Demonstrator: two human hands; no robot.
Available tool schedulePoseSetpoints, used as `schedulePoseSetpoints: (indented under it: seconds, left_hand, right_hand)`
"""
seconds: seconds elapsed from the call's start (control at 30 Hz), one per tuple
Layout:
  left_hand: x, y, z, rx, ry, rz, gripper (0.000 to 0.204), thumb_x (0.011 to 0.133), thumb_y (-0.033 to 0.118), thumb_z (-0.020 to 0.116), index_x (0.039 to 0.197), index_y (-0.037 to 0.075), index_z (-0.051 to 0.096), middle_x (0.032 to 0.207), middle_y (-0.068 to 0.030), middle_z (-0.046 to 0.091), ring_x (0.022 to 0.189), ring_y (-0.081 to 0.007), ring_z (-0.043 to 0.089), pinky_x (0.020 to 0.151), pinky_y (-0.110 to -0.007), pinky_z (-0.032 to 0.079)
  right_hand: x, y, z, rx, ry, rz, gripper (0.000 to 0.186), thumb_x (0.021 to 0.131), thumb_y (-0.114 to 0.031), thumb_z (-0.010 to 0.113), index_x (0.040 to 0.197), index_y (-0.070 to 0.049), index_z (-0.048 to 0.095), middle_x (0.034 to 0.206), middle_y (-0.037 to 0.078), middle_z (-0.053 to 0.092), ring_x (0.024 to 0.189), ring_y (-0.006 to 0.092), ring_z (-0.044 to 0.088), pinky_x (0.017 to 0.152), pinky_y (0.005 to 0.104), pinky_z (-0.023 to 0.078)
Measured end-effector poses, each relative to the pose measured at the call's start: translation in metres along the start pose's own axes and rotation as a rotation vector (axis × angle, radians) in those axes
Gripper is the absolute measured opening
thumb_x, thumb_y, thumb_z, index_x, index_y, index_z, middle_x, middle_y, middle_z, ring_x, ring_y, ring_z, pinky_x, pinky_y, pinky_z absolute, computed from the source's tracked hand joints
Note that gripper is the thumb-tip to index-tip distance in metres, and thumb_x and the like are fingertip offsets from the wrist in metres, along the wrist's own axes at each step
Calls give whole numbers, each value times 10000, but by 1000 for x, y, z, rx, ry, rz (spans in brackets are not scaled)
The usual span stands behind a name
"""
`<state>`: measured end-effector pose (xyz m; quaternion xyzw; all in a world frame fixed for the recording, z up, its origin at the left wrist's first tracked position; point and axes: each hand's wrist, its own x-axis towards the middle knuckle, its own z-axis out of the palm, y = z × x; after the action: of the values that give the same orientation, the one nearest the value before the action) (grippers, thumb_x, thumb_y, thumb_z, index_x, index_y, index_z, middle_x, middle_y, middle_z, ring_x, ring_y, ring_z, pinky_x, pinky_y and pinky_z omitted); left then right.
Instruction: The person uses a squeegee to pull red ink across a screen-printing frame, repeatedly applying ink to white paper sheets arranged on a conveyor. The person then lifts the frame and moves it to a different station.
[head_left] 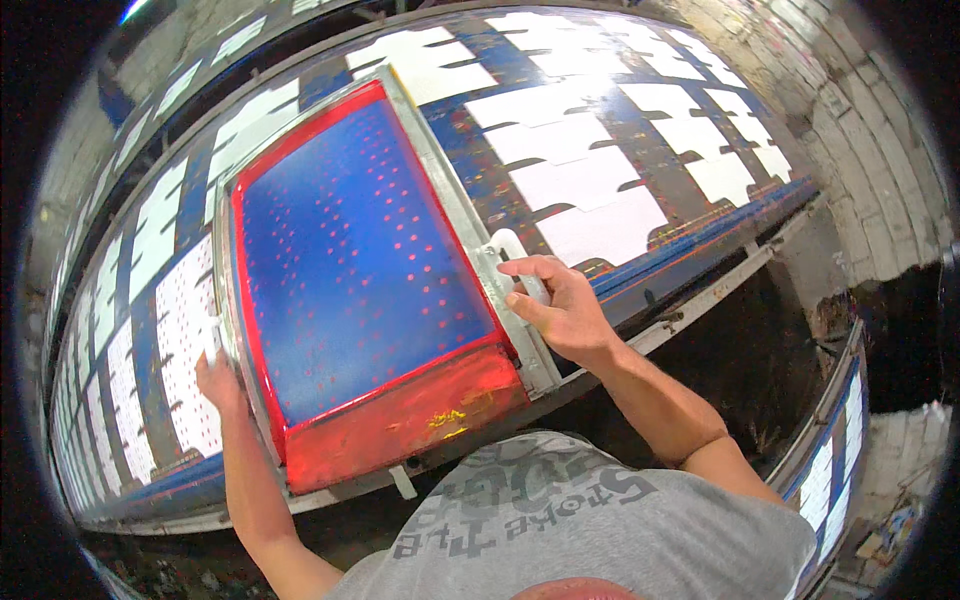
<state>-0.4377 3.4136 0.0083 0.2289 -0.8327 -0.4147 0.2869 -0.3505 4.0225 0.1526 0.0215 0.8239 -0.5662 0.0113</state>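
Note:
A screen printing frame [360, 260] with a blue mesh, small red dots and red ink-stained borders lies tilted across a long printing table [700, 215]. My right hand [560, 310] grips the white handle [505, 243] on the frame's right side, thumb and fingers round it. At the left side my left hand [215, 380] holds another white handle [215, 330]. Just left of the frame lies a white cut piece [183, 350] printed with red dots. Unprinted white cut pieces [588, 220] lie in rows on the dark, paint-stained surface to the right.
A metal rail [700, 310] runs along the table's near edge, above a dark gap. Another table with white pieces [822, 470] stands at the lower right, and one more row [175, 90] at the upper left. A pale block wall [850, 140] borders the far right.

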Motion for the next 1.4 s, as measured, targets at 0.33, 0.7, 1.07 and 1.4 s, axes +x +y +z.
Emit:
schedulePoseSetpoints:
  seconds: [0.33,0.7,1.07,1.4]
  left_hand:
    - [-51,122,74,-135,-25,-75,240,997,79,756,1203,-44,756,1030,-91,753,907,-174,678,846,-352,536]
    - [-185,254,221,-10,57,63,314,998,119,764,1263,-49,749,1160,-137,770,1048,-216,693,955,-384,534]
    - [-261,310,294,-173,105,17,262,981,51,760,1228,-37,742,1105,-110,782,1003,-177,712,934,-344,555]
    - [-276,310,306,-120,74,-45,311,999,76,752,1283,-48,726,1138,-134,781,1046,-195,721,964,-358,555]
  right_hand:
    - [51,51,-121,-72,94,-85,344,939,-177,784,1252,-34,769,1254,174,745,1209,268,688,1060,390,518]
    - [81,167,-304,-12,153,22,290,949,-111,749,1222,-17,781,1274,149,752,1253,239,659,1138,365,458]
    - [83,226,-403,77,160,102,265,1000,-72,706,1248,18,733,1157,39,694,964,135,594,862,309,476]
    - [80,242,-426,103,81,100,261,1021,-71,687,1273,-15,728,1122,9,694,964,123,590,867,304,459]
